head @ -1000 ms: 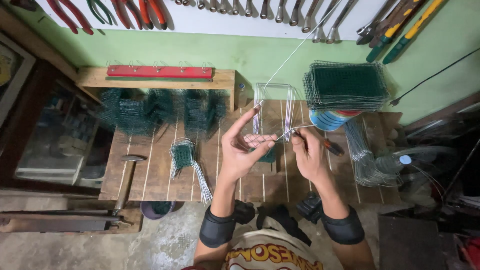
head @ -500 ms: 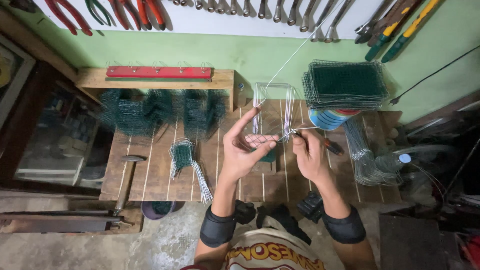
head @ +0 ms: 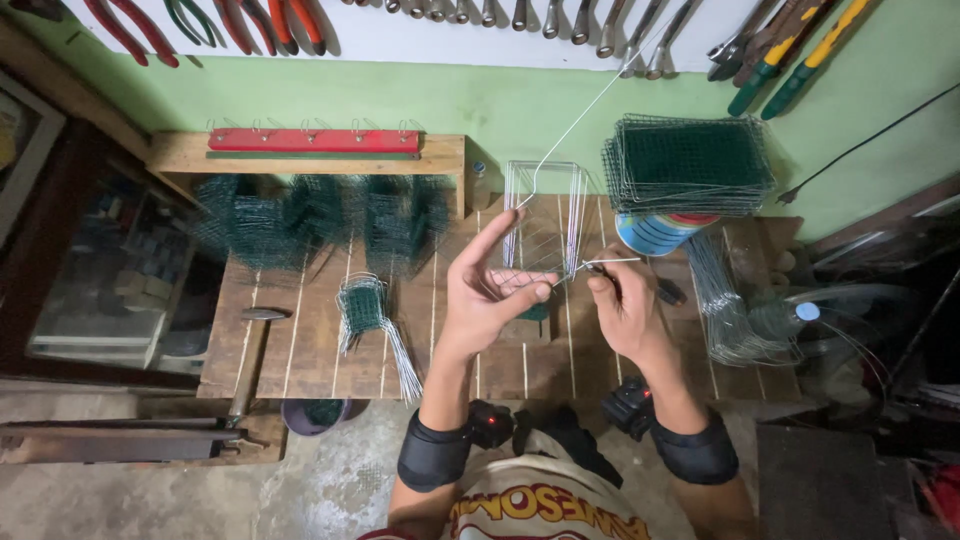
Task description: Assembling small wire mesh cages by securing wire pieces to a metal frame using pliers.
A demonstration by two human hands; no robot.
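- We look straight down on our own two hands at the middle of a wooden desk [head: 300, 350].
- Our left hand [head: 490, 295] is raised palm-up, its fingers [head: 492, 238] spread, the thumb and a lower finger closing on the bottom edge of a wire frame [head: 545, 215], which stands at 12 o'clock from the hands; this seems to steady it for the other hand.
- Our right hand [head: 625, 310] sits at 3 o'clock from the left one, fingers pressed together around dark pliers [head: 665, 290], whose tip nips a wire [head: 580, 120].
- That wire runs from the pliers up toward 1 o'clock, taut, past the frame to the wall, so it looks drawn tight for winding onto the frame.
- A stack of green mesh panels [head: 690, 165] rests on a round striped tin [head: 655, 235] at 2 o'clock; we cannot see what is in the tin, since the stack covers it.
- Folded green mesh pieces [head: 320, 220] are heaped at 10 o'clock, below a red rack [head: 315, 140].
- A small mesh piece with loose wire ends [head: 368, 320] lies at 9 o'clock.
- A hammer [head: 250, 355] lies at the desk's 8 o'clock edge.
- A dark bowl [head: 318, 413] sits on the floor below the desk edge at 7 o'clock, holding what looks like green mesh scraps.
- Bare wire frames [head: 730, 310] are piled at 3 o'clock.
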